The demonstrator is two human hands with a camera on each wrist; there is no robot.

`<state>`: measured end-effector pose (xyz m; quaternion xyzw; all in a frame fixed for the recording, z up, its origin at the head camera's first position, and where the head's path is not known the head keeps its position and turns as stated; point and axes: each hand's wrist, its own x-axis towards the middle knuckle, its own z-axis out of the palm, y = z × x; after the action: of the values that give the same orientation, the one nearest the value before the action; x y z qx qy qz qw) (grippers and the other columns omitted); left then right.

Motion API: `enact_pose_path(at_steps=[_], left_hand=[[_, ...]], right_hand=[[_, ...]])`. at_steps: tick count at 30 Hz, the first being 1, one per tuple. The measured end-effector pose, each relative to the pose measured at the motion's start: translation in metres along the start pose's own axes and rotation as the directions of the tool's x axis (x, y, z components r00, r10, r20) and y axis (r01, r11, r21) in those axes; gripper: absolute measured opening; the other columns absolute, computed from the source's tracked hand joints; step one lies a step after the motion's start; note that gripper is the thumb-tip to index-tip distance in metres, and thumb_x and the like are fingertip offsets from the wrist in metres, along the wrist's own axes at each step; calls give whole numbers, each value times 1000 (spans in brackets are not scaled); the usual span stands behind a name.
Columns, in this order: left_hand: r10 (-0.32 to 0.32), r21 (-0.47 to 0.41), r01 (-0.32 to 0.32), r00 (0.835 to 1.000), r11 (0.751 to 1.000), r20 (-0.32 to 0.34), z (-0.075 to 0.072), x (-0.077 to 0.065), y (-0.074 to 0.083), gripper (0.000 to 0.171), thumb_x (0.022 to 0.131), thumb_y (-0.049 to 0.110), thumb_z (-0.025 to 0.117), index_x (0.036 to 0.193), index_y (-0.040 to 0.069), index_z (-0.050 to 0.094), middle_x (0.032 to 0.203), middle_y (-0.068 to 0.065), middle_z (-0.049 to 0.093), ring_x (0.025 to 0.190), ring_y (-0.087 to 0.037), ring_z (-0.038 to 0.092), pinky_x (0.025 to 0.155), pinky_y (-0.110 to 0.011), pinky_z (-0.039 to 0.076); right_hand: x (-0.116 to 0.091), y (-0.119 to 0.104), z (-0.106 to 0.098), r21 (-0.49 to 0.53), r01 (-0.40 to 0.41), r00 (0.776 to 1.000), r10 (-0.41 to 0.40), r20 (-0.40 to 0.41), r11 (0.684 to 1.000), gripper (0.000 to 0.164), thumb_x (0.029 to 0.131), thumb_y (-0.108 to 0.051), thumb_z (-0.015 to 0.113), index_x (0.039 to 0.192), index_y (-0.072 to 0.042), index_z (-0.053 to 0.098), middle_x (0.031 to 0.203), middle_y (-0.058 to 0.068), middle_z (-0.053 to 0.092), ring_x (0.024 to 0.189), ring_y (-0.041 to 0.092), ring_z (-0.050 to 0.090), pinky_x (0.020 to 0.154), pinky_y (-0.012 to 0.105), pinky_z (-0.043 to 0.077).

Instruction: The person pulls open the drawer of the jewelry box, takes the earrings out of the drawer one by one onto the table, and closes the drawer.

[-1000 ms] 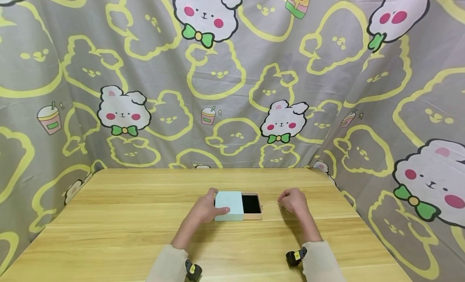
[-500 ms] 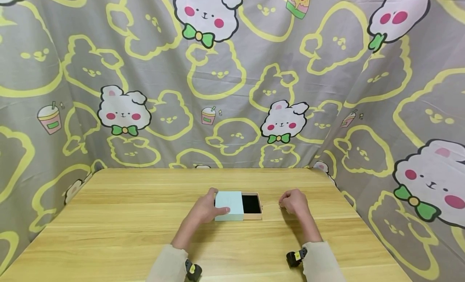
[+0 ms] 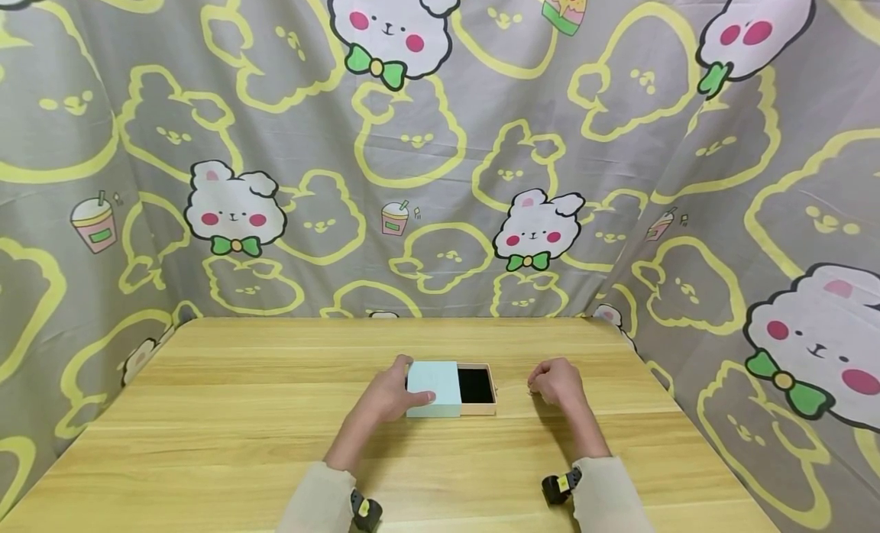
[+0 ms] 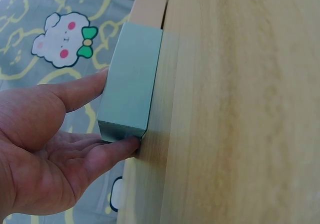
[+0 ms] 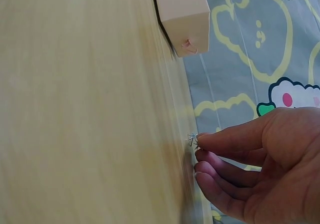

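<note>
A light blue sliding gift box [image 3: 435, 382] lies on the wooden table, its pink-beige drawer [image 3: 477, 411] pulled partway out to the right and showing a black lining. My left hand [image 3: 388, 394] grips the box's left part, thumb on the top and a finger at the end face, as the left wrist view shows. To the right of the drawer, my right hand [image 3: 557, 382] pinches a small, shiny silver star-shaped piece [image 5: 192, 138] between thumb and fingertips, low over the table. The fingertips partly hide it. A small pink ribbon loop [image 5: 188, 46] hangs from the drawer's front.
The light wooden table [image 3: 275, 441] spreads around the box. A grey curtain [image 3: 440, 205] with rabbit prints hangs along the table's back and both sides. Black wrist cameras [image 3: 367, 512] are strapped at both sleeves.
My right hand has shifted very slightly, its silver piece still pinched. The left hand and the box have stayed in place.
</note>
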<state>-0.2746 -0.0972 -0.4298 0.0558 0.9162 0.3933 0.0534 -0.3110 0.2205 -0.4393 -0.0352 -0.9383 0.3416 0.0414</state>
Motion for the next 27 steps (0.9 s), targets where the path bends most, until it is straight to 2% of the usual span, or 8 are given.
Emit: enact_pose_path(at_steps=[14, 27], left_hand=[[-1, -4, 1, 1000, 1000, 1, 1, 1, 0, 85, 87, 34, 81, 152, 1, 35, 107, -17, 66, 68, -20, 54, 59, -32, 42], [-1, -6, 1, 1000, 1000, -3, 1, 0, 0, 85, 87, 33, 82, 152, 1, 35, 107, -17, 66, 66, -20, 55, 57, -32, 42]], right_hand=[[1, 1, -1, -1, -12, 1000, 12, 6, 1000, 4, 77, -3, 71, 76, -4, 75, 74, 6, 68, 67, 21, 52, 57, 28, 38], [-2, -5, -7, 15, -14, 1000, 14, -5, 1000, 4, 77, -4, 73, 79, -4, 76, 83, 10, 72, 79, 27, 59, 59, 31, 42]])
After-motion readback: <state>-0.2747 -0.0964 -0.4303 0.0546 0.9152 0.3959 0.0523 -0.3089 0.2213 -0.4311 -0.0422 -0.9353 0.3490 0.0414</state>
